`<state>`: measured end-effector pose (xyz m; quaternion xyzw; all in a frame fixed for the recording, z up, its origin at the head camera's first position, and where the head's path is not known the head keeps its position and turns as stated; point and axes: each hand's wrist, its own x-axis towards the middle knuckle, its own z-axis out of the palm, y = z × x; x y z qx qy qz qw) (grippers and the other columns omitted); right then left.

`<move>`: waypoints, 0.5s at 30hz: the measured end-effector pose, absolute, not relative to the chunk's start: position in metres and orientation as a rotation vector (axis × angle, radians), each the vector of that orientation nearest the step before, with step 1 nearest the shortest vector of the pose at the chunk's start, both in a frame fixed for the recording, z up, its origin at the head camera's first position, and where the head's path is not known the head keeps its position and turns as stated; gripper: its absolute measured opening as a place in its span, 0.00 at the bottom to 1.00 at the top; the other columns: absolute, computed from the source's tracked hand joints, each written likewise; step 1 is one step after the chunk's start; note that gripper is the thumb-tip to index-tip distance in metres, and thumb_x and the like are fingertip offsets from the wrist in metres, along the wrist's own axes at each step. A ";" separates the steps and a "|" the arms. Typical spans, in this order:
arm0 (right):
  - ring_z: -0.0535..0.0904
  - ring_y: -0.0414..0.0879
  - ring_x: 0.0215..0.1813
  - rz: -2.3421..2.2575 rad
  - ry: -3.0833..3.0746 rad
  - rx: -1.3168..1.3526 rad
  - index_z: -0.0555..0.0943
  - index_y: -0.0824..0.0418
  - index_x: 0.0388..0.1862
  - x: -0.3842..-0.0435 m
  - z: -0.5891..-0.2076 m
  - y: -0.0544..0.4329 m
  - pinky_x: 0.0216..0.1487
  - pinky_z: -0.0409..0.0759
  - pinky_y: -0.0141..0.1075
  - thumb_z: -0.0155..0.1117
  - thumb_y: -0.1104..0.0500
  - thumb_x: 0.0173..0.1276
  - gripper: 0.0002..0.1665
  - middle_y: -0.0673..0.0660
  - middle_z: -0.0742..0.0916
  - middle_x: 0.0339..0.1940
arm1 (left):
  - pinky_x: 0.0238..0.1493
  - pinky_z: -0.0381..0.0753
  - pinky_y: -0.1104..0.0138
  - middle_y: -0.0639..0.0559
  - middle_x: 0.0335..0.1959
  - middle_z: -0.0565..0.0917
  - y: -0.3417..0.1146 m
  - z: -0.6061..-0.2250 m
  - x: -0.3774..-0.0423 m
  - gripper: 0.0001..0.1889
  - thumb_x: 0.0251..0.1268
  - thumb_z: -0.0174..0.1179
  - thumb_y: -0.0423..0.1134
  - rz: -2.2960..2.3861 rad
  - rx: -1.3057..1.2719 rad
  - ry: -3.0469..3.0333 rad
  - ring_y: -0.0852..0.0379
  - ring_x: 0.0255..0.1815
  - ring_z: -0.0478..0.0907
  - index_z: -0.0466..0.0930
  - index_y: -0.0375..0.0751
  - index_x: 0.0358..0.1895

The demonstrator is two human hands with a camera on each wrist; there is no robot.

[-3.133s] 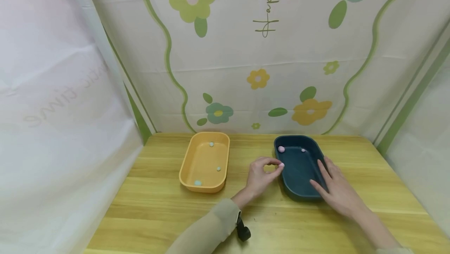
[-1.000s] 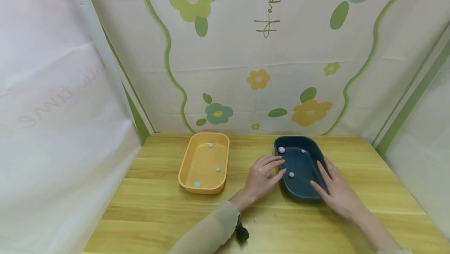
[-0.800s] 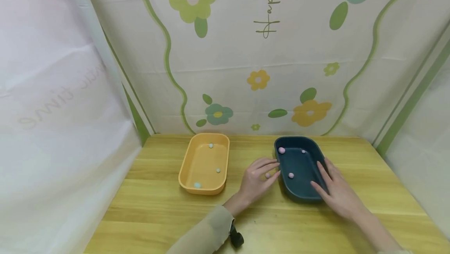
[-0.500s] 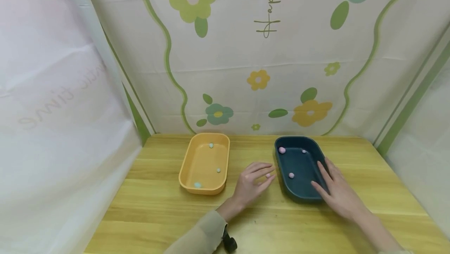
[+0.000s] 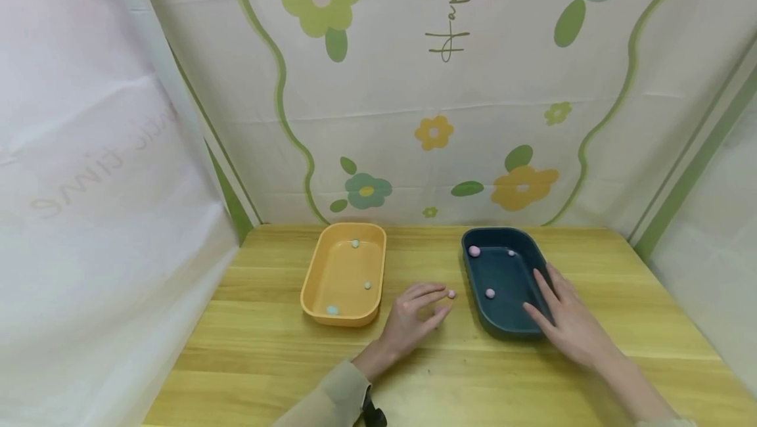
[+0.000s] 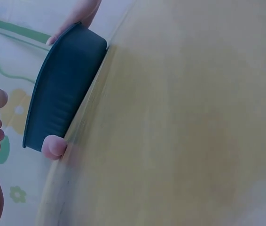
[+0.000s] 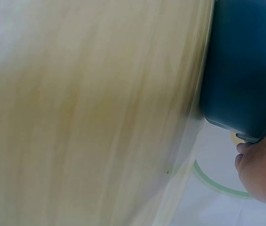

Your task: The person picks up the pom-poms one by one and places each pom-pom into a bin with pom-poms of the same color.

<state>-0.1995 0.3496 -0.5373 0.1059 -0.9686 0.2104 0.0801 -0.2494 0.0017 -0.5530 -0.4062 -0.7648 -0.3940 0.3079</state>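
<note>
My left hand (image 5: 414, 318) hovers low over the table between the two trays, fingers bent loosely, thumb apart from them, nothing held. Just beyond its fingertips lies a small pink ball (image 5: 451, 294) on the table; up close in the left wrist view, this pink ball (image 6: 54, 147) looks like a soft two-lobed lump beside the tray wall. My right hand (image 5: 573, 322) rests on the right rim of the dark blue tray (image 5: 508, 312), fingers extended and spread. Inside that tray are a larger pink ball (image 5: 474, 251), a tiny pink ball (image 5: 511, 253) and another pink ball (image 5: 490, 293).
To the left stands a yellow tray (image 5: 343, 282) holding a pale green ball (image 5: 355, 244), a smaller green ball (image 5: 367, 286) and a flattish green lump (image 5: 332, 310). A flower-printed cloth (image 5: 378, 85) hangs behind the wooden table (image 5: 266, 348).
My left hand, which pinched a pink ball at the blue tray's rim, let it go inside and drew back left. That uncovered a pink ball on the table. My right hand stays put.
</note>
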 end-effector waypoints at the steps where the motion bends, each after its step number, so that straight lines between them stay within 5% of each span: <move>1: 0.51 0.78 0.89 0.629 -2.896 0.316 0.52 0.65 0.92 -0.199 -0.537 0.350 0.90 0.47 0.72 0.57 0.40 0.87 0.50 0.74 0.50 0.93 | 0.65 0.88 0.70 0.44 0.54 0.95 0.001 -0.554 -0.249 0.17 0.63 0.80 0.31 -1.049 -1.075 -2.035 0.52 0.58 0.92 0.93 0.41 0.56; 15: 0.52 0.79 0.89 0.623 -2.883 0.329 0.53 0.66 0.92 -0.199 -0.537 0.349 0.92 0.42 0.68 0.57 0.41 0.87 0.49 0.75 0.51 0.92 | 0.66 0.90 0.61 0.43 0.58 0.93 -0.002 -0.565 -0.244 0.12 0.67 0.78 0.33 -1.092 -1.058 -2.254 0.48 0.61 0.90 0.94 0.36 0.51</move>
